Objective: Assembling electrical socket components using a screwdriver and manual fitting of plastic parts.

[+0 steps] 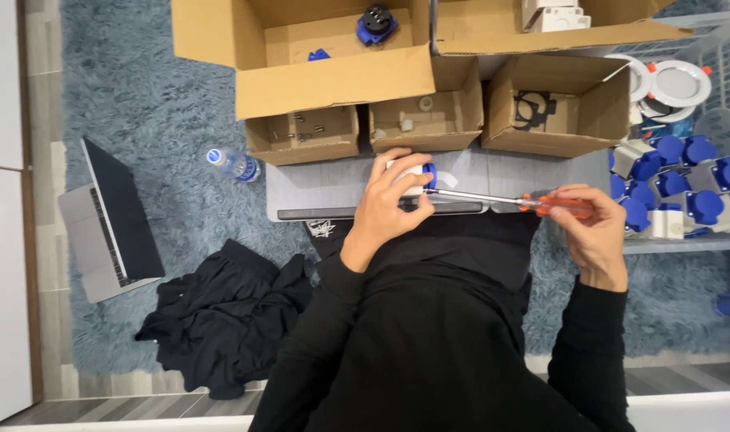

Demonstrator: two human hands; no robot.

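Black-sleeved arms are extended over the near edge of the grey table (333, 186), where a white and blue socket part (413, 178) is pinched in the left hand (387, 210). An orange-handled screwdriver (533, 202) is gripped in the right hand (591, 234), its tip set against the part; fastening appears unfinished.

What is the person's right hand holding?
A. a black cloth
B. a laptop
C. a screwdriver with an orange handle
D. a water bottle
C. The right hand grips the orange handle of a screwdriver, whose metal shaft points across to the small white and blue part held in the left hand.
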